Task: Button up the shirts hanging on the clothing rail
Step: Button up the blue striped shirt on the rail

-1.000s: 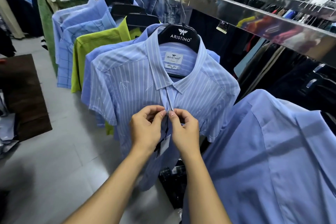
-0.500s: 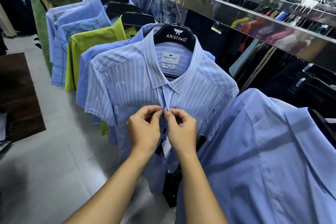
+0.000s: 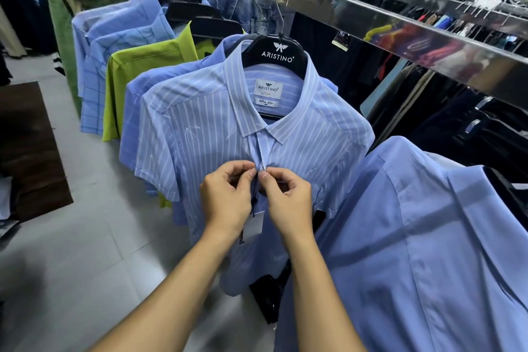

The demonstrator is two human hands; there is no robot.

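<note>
Shop clothing rail (image 3: pixel 371 17): striped shirt (image 3: pixel 205 134) hangs below it, collar fastened; left hand (image 3: pixel 227 197) and right hand (image 3: pixel 288 200) pinch its placket at the second button; lower placket appears open.

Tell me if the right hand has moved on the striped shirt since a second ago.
No. The right hand still pinches the striped shirt at the same spot below its collar; only the camera shifted.

Even, moderately bright light is noted. Reflections are carried on the clothing rail (image 3: pixel 400 37). The floor (image 3: pixel 43 280) at lower left is shadowed. Edges are bowed by wide-angle distortion.
</note>
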